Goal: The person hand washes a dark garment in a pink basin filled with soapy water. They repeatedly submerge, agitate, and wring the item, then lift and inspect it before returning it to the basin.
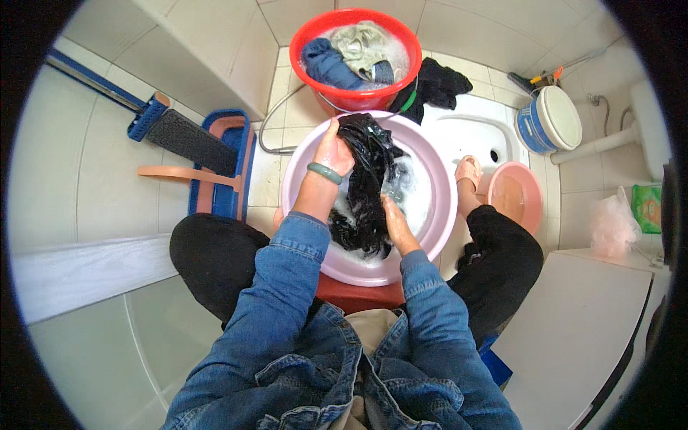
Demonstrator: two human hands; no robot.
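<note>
A wet black garment (365, 188) hangs between my two hands, its lower part in the foamy water of a pale pink plastic basin (442, 215). My left hand (334, 150), with a green bangle at the wrist, grips the garment's upper left part near the basin's far rim. Against the garment's right side lies my right hand (398, 221), lower down and close to the suds; its fingertips are partly hidden by the cloth, and whether they close on it cannot be told. Soap foam (416, 199) shows at the right of the garment.
Beyond the basin stands a red bucket (355, 97) of soaking clothes. Black cloth (441, 86) lies on the floor beside a squat toilet (467, 126). A lidded pail (548, 118) and small pink basin (529, 177) are at right. A mop (188, 140) and blue bucket (247, 172) stand left.
</note>
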